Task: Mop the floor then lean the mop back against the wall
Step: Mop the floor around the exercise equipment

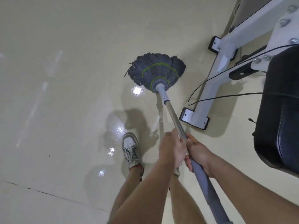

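Clamping left grip (172, 149) and right grip (199, 156) round the mop handle (174, 118), risked hooking the black cable (226, 96) beyond them with the mop head (155, 70).

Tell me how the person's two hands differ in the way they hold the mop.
The left hand grips the bare metal part of the mop handle, nearer the mop head; the right hand grips just behind it, where the grey sleeve begins. The left hand comes from the handle's left side, the right hand from its right. Both curl round the handle.
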`<state>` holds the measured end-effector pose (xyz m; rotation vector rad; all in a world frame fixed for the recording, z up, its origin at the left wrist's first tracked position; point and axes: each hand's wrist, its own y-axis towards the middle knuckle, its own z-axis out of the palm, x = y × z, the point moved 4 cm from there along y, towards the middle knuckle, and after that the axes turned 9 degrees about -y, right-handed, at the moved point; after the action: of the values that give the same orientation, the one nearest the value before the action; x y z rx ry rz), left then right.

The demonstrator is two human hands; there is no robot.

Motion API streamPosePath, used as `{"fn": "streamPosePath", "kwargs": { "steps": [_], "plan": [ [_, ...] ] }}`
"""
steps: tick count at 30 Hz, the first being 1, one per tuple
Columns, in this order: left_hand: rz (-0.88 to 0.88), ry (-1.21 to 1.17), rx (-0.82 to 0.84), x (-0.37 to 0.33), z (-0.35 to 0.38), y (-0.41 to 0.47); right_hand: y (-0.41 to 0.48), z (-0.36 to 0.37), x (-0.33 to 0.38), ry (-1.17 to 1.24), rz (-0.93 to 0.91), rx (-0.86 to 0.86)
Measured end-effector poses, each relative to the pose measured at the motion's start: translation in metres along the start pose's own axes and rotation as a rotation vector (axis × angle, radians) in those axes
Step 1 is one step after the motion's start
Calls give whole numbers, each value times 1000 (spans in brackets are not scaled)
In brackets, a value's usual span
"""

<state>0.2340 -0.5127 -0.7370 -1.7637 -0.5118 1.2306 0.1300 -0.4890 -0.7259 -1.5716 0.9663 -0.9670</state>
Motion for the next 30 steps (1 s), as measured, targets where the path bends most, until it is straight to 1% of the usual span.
{"fn": "streamPosePath", "kwargs": {
  "steps": [2, 3, 6, 10, 12, 14, 15, 17, 20, 22, 24, 26, 28, 30],
  "plan": [
    [-16, 22, 67, 6, 17, 10, -3, 6, -11, 7, 14, 19],
    [-27, 29, 75, 12, 26, 15, -4, 7, -18, 10, 21, 13],
    [-80, 131, 28, 31, 48, 23, -4, 10, -45, -15, 49, 17],
    [-177, 205, -36, 49, 78, 25, -4, 11, -90, -26, 139, 116],
    [-228, 200, -87, 64, 93, 22, -3, 9, -110, -159, 20, 121],
    [-270, 163, -140, 82, 110, 17, -6, 5, -131, -354, -112, 133],
    [-287, 138, -160, 91, 119, 14, -8, 1, -141, -454, -142, 144],
    [-301, 83, -189, 108, 137, 3, -13, -9, -156, -625, -159, 189],
    [-294, 39, -240, 128, 157, -13, -20, -22, -174, -733, -125, 255],
    [-310, 6, -286, 140, 169, -24, -21, -29, -181, -846, -91, 289],
    [-330, -71, -332, 148, 180, -38, -21, -32, -188, -946, -49, 256],
    [-350, -164, -347, 159, 194, -49, -18, -36, -196, -1075, 41, 288],
    [-376, -280, -336, 172, 208, -60, -23, -39, -206, -1102, 260, 300],
    [-381, -386, -332, 187, 220, -71, -31, -36, -212, -1187, 342, 325]
  ]
}}
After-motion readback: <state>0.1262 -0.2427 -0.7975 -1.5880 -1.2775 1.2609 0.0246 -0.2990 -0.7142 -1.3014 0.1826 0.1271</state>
